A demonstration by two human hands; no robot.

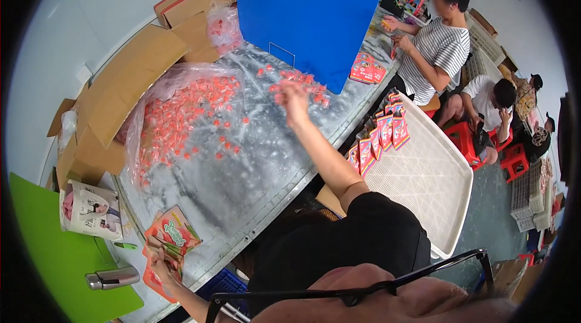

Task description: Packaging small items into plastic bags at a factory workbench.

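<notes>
At the near left of the metal table, my left hand (pixel 161 267) is closed on the edge of a red and green printed bag (pixel 172 233), one of several lying there. My right arm stretches across the table. Its hand (pixel 293 104) is over a small group of red pieces in clear wrappers (pixel 316 92), beside the blue board. The fingers are curled, and what they hold is hard to make out. A larger heap of the same wrapped red pieces (pixel 181 111) spills from a clear plastic liner at the left, with several loose ones nearer the middle.
Cardboard boxes (pixel 133 75) line the table's back left. A blue board (pixel 308 14) stands upright on the table. To my right, a white tray (pixel 423 171) holds a row of filled pouches (pixel 382 132). A metal flask (pixel 113 278) lies near left; a co-worker (pixel 437 44) stands far right.
</notes>
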